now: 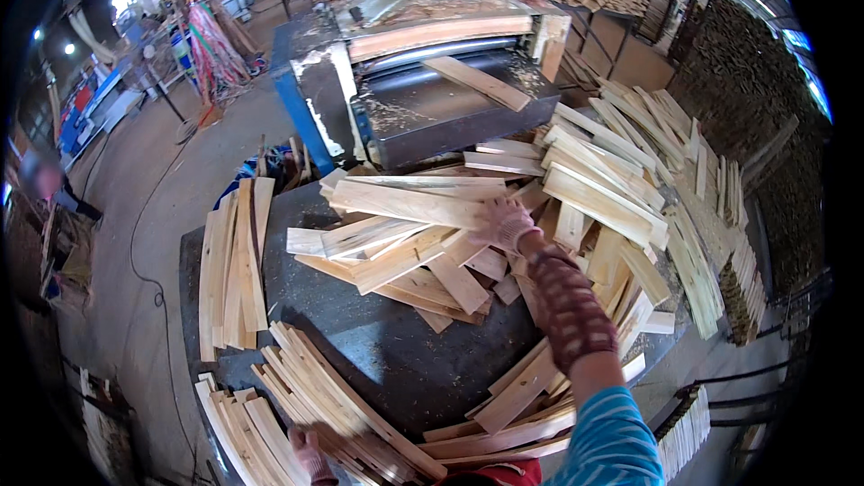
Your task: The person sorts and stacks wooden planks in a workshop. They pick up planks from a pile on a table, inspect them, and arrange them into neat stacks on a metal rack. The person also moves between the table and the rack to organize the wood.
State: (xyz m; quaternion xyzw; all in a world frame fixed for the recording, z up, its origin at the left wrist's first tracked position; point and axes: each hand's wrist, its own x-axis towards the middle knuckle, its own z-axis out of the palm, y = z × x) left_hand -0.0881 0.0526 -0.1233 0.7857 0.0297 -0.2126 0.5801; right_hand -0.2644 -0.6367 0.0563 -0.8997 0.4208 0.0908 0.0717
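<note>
My right hand [504, 223], in a pale pink glove, reaches forward to the heap of boards in the middle of the dark table. Its fingers close over the right end of a light wooden board [409, 203], which lies across the top of the heap. Low in the view, my left hand [310, 457] is beside a row of long narrow boards [337, 396]. It is partly smeared, and its fingers do not show clearly. Another stack of short boards [243, 432] lies just left of that hand.
Beyond the table [396, 360] stands a planing machine [450, 90] with a single board [477, 81] on its bed. Boards pile up at the right [621, 189] and stand in a bundle at the left [236, 261]. A cable [135, 243] crosses the floor; a person [49, 184] is far left.
</note>
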